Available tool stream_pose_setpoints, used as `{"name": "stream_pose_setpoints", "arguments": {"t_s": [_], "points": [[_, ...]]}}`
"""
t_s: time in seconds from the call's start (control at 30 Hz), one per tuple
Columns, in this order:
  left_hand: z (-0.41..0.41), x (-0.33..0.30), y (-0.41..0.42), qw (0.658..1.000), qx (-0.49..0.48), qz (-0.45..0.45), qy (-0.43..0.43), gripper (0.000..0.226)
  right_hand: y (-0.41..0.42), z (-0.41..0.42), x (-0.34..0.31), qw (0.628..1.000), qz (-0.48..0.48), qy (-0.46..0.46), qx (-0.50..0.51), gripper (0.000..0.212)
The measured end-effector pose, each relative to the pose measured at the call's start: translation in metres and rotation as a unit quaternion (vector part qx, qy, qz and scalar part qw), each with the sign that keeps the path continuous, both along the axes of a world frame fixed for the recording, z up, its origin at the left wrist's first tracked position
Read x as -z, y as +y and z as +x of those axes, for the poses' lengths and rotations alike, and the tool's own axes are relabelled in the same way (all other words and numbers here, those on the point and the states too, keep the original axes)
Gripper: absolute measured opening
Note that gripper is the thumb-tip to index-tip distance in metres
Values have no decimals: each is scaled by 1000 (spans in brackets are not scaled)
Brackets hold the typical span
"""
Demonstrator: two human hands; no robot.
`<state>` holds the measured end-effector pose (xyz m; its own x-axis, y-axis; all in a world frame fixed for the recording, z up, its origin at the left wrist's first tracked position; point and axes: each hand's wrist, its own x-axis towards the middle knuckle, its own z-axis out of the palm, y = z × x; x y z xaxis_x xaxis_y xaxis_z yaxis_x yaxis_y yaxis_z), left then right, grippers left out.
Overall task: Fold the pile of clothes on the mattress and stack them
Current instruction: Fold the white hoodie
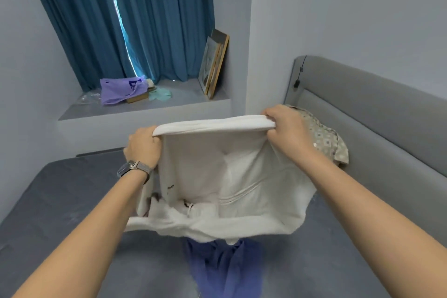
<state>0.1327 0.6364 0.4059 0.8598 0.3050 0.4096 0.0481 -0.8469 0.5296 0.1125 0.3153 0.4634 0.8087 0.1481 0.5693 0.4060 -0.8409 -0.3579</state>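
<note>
From the head camera, the left hand (pixel 142 147) and right hand (pixel 286 123) each grip a top corner of a white garment (pixel 229 176), holding it stretched and lifted above the grey mattress (pixel 60 196). A blue garment (pixel 225 268) lies beneath it; a patterned shirt (pixel 331 143) sits by the headboard (pixel 375 116).

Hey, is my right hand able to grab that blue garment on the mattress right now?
Probably not right away. The right hand grips the white garment, as does the left hand, and that garment hangs over the blue garment. Only its lower part shows.
</note>
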Motion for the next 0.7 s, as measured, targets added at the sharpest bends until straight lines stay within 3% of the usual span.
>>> {"name": "stream_pose_setpoints", "arguments": {"t_s": [0.1, 0.23, 0.33, 0.37, 0.43, 0.5, 0.63, 0.7], "points": [[3, -6, 2, 990, 41, -134, 19, 61, 4, 4, 7, 1000, -3, 19, 17, 42], [-7, -7, -4, 981, 138, -138, 20, 38, -3, 10, 15, 996, 18, 62, 69, 35], [-13, 4, -1, 978, 176, -52, 101, 43, -15, 11, 26, 991, 2, 111, 70, 30], [-14, 8, 2, 972, 185, 26, 143, 46, -20, 10, 30, 989, -6, 128, 71, 30], [-16, 15, 8, 928, 199, 227, 219, 49, -29, 7, 36, 985, -23, 150, 79, 30], [-18, 19, 14, 899, 162, 318, 252, 42, -32, 4, 39, 985, -58, 141, 78, 35], [-20, 16, 39, 932, 44, 324, 156, 14, -30, -3, 32, 978, -181, 53, 90, 30], [-20, 11, 55, 953, 9, 296, 69, 15, -33, -5, 23, 975, -198, 23, 94, 25]]}}
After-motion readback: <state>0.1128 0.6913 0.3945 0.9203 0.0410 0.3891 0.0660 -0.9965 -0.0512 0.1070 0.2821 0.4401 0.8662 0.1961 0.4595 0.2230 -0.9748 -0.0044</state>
